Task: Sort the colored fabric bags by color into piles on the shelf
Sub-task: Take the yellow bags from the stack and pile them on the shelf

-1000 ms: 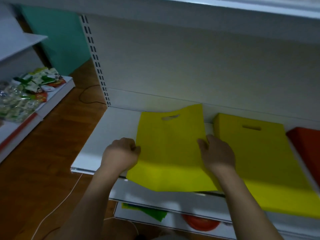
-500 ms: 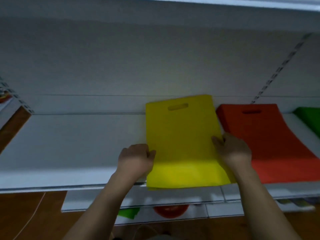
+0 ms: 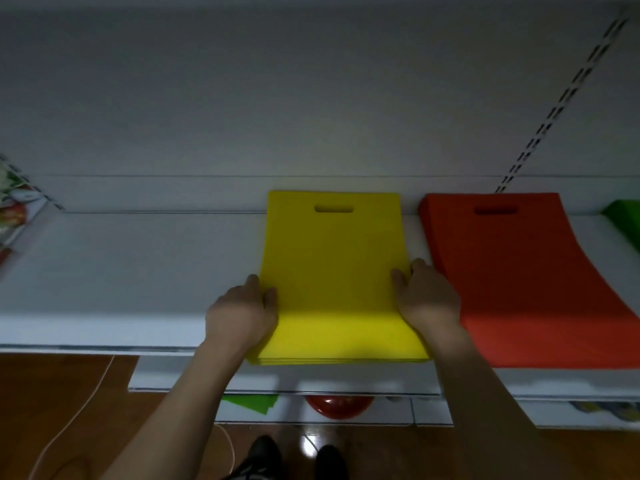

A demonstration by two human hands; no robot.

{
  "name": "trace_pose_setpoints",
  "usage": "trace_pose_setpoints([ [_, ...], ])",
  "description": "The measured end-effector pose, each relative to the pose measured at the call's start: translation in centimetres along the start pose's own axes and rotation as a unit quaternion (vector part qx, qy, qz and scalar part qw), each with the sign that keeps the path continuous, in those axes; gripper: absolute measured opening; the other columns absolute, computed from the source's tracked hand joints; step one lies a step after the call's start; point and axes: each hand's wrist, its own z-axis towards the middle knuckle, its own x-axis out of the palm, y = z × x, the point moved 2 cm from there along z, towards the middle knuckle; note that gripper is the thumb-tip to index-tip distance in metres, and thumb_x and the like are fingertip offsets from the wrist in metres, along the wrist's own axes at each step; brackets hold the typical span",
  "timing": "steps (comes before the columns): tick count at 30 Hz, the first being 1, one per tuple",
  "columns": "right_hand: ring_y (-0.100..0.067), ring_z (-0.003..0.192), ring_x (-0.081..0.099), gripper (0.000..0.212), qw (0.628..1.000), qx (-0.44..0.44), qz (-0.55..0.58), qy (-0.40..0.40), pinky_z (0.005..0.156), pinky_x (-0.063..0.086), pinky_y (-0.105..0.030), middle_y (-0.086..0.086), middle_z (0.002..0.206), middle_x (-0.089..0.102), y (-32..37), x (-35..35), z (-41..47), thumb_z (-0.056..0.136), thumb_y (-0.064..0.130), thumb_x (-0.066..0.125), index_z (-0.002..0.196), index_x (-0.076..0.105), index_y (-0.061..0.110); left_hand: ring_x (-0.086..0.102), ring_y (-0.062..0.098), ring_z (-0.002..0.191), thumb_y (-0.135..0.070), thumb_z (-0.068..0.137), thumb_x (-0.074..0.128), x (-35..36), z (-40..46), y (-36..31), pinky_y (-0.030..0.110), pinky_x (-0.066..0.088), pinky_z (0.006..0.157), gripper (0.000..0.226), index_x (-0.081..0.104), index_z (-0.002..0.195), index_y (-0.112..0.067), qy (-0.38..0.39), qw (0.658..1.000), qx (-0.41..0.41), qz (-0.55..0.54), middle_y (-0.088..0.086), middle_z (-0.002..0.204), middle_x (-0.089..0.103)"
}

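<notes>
Holding: we have our left hand (image 3: 242, 315) and right hand (image 3: 427, 299) curled onto the two side edges of the flat yellow fabric bag pile (image 3: 334, 271), thumbs on top.
Place: it lies on the white metal shelf (image 3: 138, 265), top leaning on the back panel, bottom overhanging the front lip.
Feel: we judge it light, limp, layers prone to sliding.
Hold: both side edges, mid-height, pinching all layers.
Neighbours: red fabric bag pile (image 3: 519, 271) just beside; green fabric bag (image 3: 625, 220) beyond.

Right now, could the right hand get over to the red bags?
Probably yes. The right hand grips the yellow bags' right edge, and the red bags lie just beside it with nothing between.
</notes>
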Motion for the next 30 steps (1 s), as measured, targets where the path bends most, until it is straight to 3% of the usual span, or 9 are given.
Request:
trace_pose_setpoints([
  [5,-0.036,0.096,0.058,0.038,0.999,0.008,0.014,0.035,0.069,0.039,-0.038,-0.016,0.103,0.058,-0.1,-0.3,0.4,0.099,0.046,0.038,0.108,0.048,0.01,0.061,0.034,0.086,-0.051,0.097,0.031,-0.6,0.4,-0.2,0.034,0.046,0.071,0.04,0.041,0.089,-0.013,0.054,0.996,-0.067,0.036,0.011,0.082,0.055],
  [7,-0.035,0.098,0.056,0.043,0.997,0.019,0.032,0.062,0.075,0.043,-0.04,-0.014,0.108,0.057,0.0,-0.8,0.5,0.099,0.05,0.037,0.112,0.048,0.01,0.06,0.032,0.089,-0.057,0.093,0.028,-1.2,0.6,0.0,0.034,0.048,0.074,0.048,0.045,0.095,-0.013,0.065,0.992,-0.095,0.055,0.008,0.087,0.056],
  [9,-0.035,0.109,0.051,0.053,0.999,0.019,0.011,0.024,0.083,0.042,-0.041,-0.015,0.119,0.052,0.3,-1.4,0.8,0.096,0.053,0.038,0.124,0.046,0.009,0.057,0.032,0.099,-0.057,0.092,0.031,-1.7,1.4,0.1,0.037,0.047,0.077,0.052,0.05,0.108,-0.011,0.03,0.993,-0.096,0.059,0.01,0.103,0.057],
  [12,-0.038,0.116,0.046,0.07,0.991,-0.083,-0.016,-0.103,0.091,0.042,-0.046,-0.018,0.126,0.05,2.1,-2.2,2.0,0.09,0.063,0.038,0.134,0.048,0.01,0.05,0.037,0.112,-0.053,0.09,0.038,-2.1,4.5,-0.8,0.044,0.045,0.083,0.058,0.055,0.124,-0.009,-0.04,0.998,0.012,0.039,0.016,0.121,0.055],
  [17,-0.035,0.139,0.02,0.071,0.986,-0.135,-0.087,-0.048,0.109,0.023,-0.049,-0.013,0.154,0.02,7.0,-1.5,7.3,0.091,0.062,0.039,0.15,0.022,0.028,0.018,0.031,0.143,-0.056,0.091,0.031,-1.9,10.9,-5.3,0.047,0.029,0.106,0.066,0.03,0.149,-0.023,-0.021,0.99,0.119,0.066,0.007,0.157,0.023],
  [20,-0.033,0.141,0.018,0.075,0.984,-0.136,-0.11,-0.015,0.109,0.024,-0.054,-0.012,0.154,0.02,7.6,0.4,8.9,0.087,0.067,0.031,0.15,0.021,0.026,0.01,0.027,0.146,-0.053,0.096,0.035,-0.2,13.1,-5.2,0.047,0.024,0.11,0.064,0.022,0.151,-0.023,0.019,0.99,0.113,0.077,0.004,0.16,0.017],
  [23,-0.027,0.146,0.005,0.086,0.987,-0.117,-0.104,0.023,0.111,0.021,-0.053,-0.006,0.158,0.011,6.6,2.1,8.8,0.078,0.075,0.01,0.152,0.013,0.031,0.001,0.02,0.148,-0.055,0.097,0.028,2.3,12.8,-3.1,0.048,0.025,0.112,0.066,0.01,0.154,-0.026,0.06,0.993,0.095,0.047,-0.003,0.162,0.005],
  [27,-0.022,0.146,0.001,0.072,0.99,-0.109,-0.081,0.031,0.109,0.022,-0.05,0.0,0.159,0.007,6.8,1.9,9.3,0.09,0.066,0.033,0.151,0.011,0.034,-0.002,0.016,0.148,-0.056,0.096,0.027,2.8,13.1,-2.7,0.047,0.023,0.111,0.067,0.006,0.154,-0.029,0.054,0.995,0.084,0.02,-0.007,0.162,0.002],
  [30,-0.02,0.147,-0.004,0.072,0.992,-0.096,-0.064,0.056,0.111,0.019,-0.052,0.003,0.16,0.002,6.8,2.1,9.6,0.09,0.064,0.036,0.151,0.008,0.036,-0.003,0.017,0.149,-0.056,0.096,0.025,2.8,13.2,-2.8,0.047,0.022,0.112,0.068,0.004,0.154,-0.028,0.056,0.994,0.088,0.023,-0.007,0.162,0.001],
])
